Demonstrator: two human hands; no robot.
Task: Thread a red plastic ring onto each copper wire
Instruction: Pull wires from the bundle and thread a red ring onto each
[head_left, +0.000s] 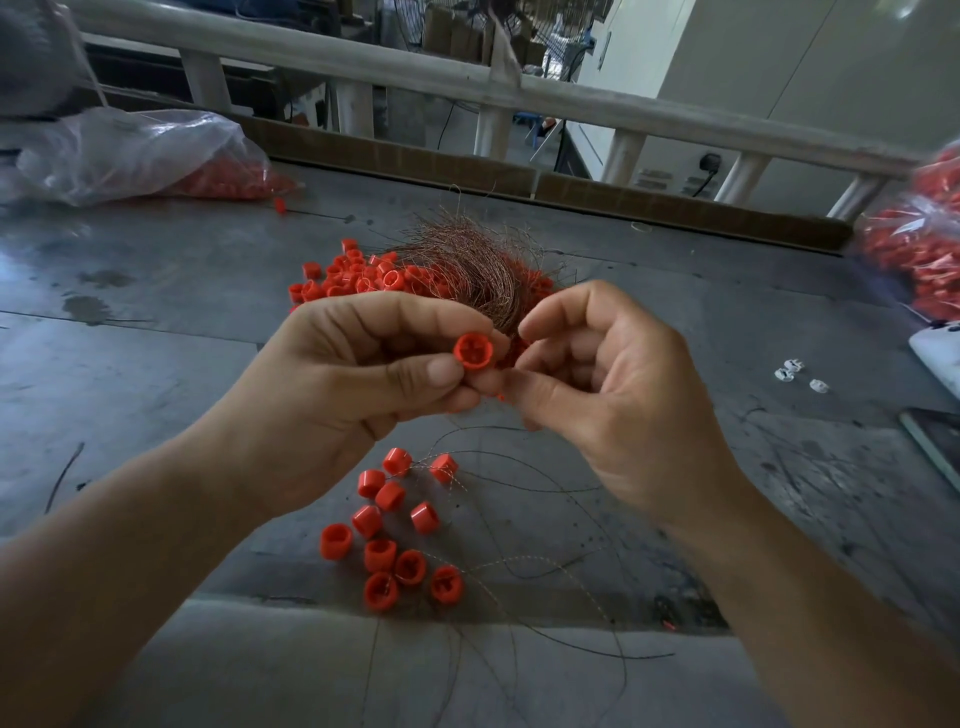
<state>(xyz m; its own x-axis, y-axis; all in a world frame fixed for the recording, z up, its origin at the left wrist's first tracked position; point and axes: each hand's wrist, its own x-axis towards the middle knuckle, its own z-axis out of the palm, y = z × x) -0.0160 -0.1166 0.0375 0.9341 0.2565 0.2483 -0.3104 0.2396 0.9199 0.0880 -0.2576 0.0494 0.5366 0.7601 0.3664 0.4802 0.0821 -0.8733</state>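
head | left hand (337, 374) pinches red ring (471, 352) | right hand (613, 389): hold unclear | bag (130, 150) holds rings (239, 183)

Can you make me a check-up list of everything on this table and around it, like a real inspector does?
Surface: grey table, stained and scratched.
Job's things: red ring held up; ring pile under a copper wire bundle; front rings, some seemingly on wires.
Clutter: plastic bags of red parts, left bag and right bag; small white pieces.
Grips: left hand pinches the red ring; right hand has fingers curled beside it, hold unclear.
Cables: black cord at a wall socket behind.
Surroundings: white railing behind the table.
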